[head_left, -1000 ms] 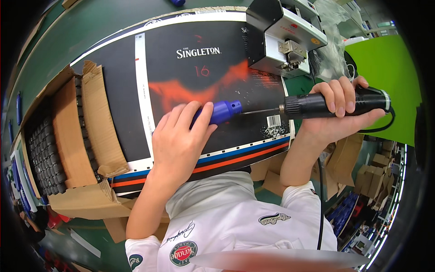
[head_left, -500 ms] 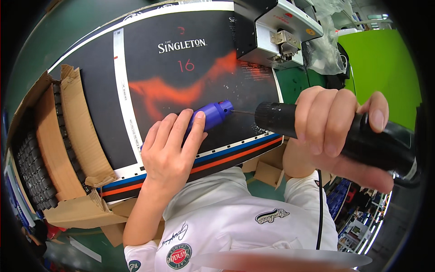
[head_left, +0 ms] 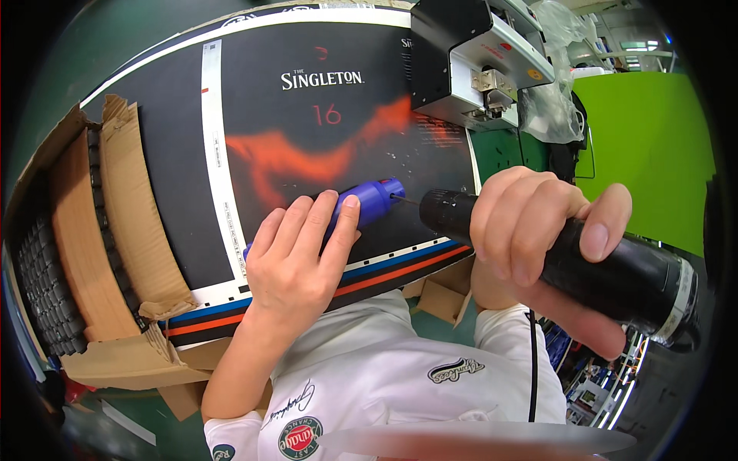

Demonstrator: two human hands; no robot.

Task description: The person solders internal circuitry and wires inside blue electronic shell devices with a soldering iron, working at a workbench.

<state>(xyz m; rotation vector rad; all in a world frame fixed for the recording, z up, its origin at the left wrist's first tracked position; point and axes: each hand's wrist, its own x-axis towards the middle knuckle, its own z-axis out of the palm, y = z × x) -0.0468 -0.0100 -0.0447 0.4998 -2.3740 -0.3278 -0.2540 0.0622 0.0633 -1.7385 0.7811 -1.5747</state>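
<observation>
My left hand [head_left: 292, 269] is wrapped over a blue plastic tube-shaped part [head_left: 370, 200], pressing it against a dark printed sheet [head_left: 346, 146]. The part's narrower end, with a small hole in its side, sticks out past my fingers. My right hand [head_left: 530, 230] grips a black electric screwdriver [head_left: 626, 280], tilted down to the left. Its thin bit [head_left: 406, 200] reaches to the hole at the blue part's end; I cannot tell how deep the tip sits or whether a screw is on it.
At the left stands an open cardboard box [head_left: 142, 207] holding several rows of dark grey pieces [head_left: 50, 284] and a brown divider. A black and silver machine [head_left: 469, 69] is at the back right, beside clear plastic bags [head_left: 550, 111] and a bright green surface [head_left: 638, 154]. A cable [head_left: 533, 369] hangs below the screwdriver.
The screwdriver and my right hand have shifted slightly left and down. The blue part and my left hand sit a little further right in the picture, as does the sheet.
</observation>
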